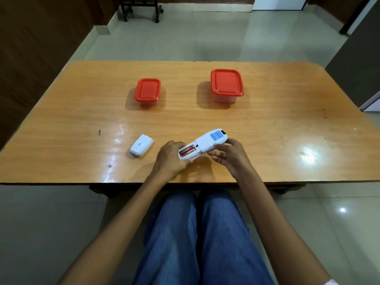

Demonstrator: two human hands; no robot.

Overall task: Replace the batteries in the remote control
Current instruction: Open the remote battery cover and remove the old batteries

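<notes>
A white remote control [207,141] lies face down and slanted, held just above the wooden table [267,124] near its front edge. Its battery bay is uncovered at the near end, and two red batteries [187,151] sit inside. My left hand [169,158] grips the battery end of the remote. My right hand [228,154] holds the far end, with the thumb on its back. The white battery cover [141,148] rests flat on the table, to the left of my left hand and apart from it.
Two plastic boxes with red lids stand farther back: a small box [147,91] at centre left and a larger box [226,84] at centre right. Both lids are on. My legs in blue jeans [197,233] are below the table's front edge.
</notes>
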